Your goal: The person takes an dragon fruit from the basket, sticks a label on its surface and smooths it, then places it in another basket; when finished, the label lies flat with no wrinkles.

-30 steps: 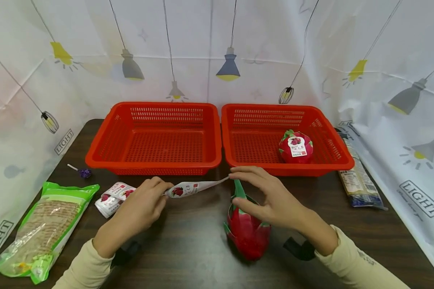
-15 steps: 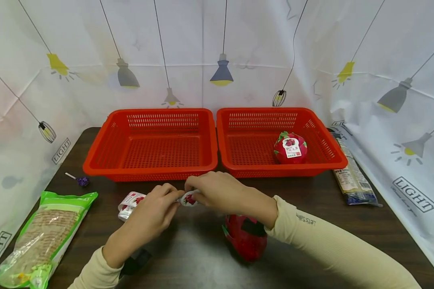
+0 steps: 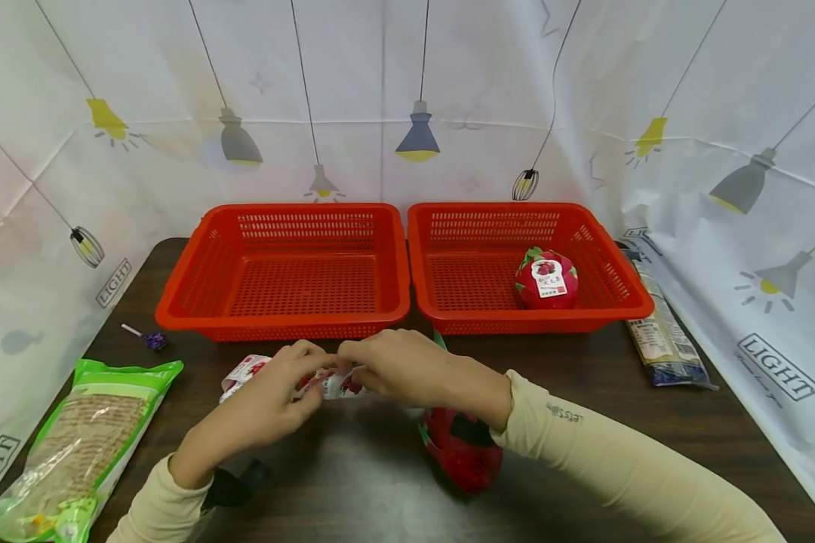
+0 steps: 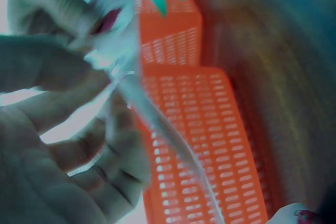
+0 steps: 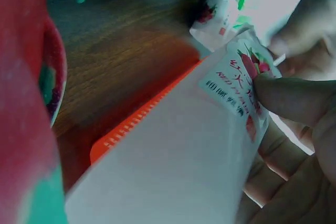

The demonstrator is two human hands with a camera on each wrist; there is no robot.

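A white strip of dragon fruit stickers (image 3: 344, 386) stretches between the two hands above the table. My left hand (image 3: 272, 400) pinches it at the fingertips; in the left wrist view a narrow, edge-on length of the strip (image 4: 168, 132) trails from there. On the other side my right hand (image 3: 407, 368) grips the strip, and its thumb presses on a printed sticker (image 5: 231, 85) in the right wrist view. Under the right forearm lies a red dragon fruit (image 3: 465, 460), partly covered by the wrist. The loose end of the strip (image 3: 243, 371) lies curled behind the left hand.
Two red plastic baskets stand at the back: the left basket (image 3: 281, 323) and the right basket (image 3: 530, 314). A stickered dragon fruit (image 3: 546, 280) sits in the right one. At left are a lollipop (image 3: 153, 341) and a green-edged food bag (image 3: 88, 437); at right, another packet (image 3: 662, 335).
My right hand has moved left from above the dragon fruit to the strip and taken hold beside the left hand. Since then the hands have drawn slightly apart, showing more strip.
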